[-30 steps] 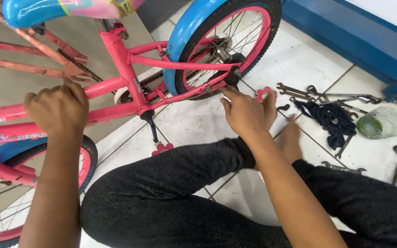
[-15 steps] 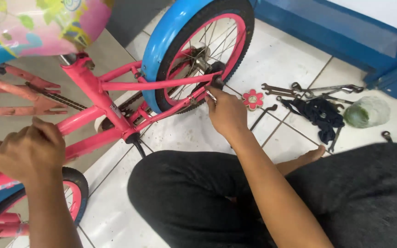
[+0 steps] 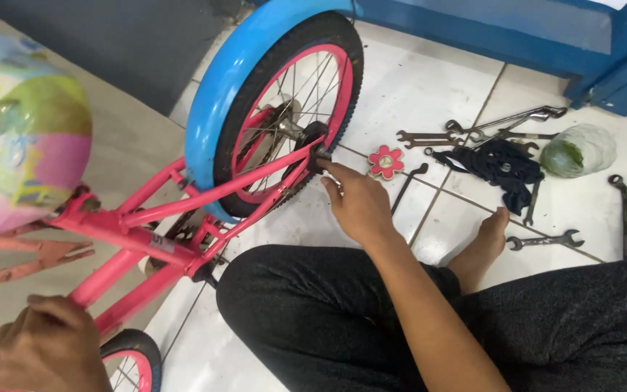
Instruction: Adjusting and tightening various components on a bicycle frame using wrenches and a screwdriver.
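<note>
The right hand (image 3: pixel 361 207) reaches out to the axle nut (image 3: pixel 321 154) in the middle of the back wheel (image 3: pixel 292 116). Its fingertips (image 3: pixel 328 168) touch the nut; I cannot tell if they pinch it or just press on it. The left hand (image 3: pixel 41 348) is curled tight around the pink bike frame (image 3: pixel 139 279), close to the body, and holds the bike steady.

If the wheel spins, I think the fingers could get caught in the spokes or on the chain just left of the right hand. If the left hand lets go, the bike could tip onto the crossed legs. A loose nut could roll away on the floor (image 3: pixel 415 80).

Just past the right hand lies a pink flower cap (image 3: pixel 386 161). Farther right are the spanners (image 3: pixel 473 131), a dark cloth (image 3: pixel 502 167) and a green bundle (image 3: pixel 578 150).

A second ago the right hand was off to the side of the wheel, nearer the flower cap. Now it is up at the nut. The left hand has slid lower along the frame.
</note>
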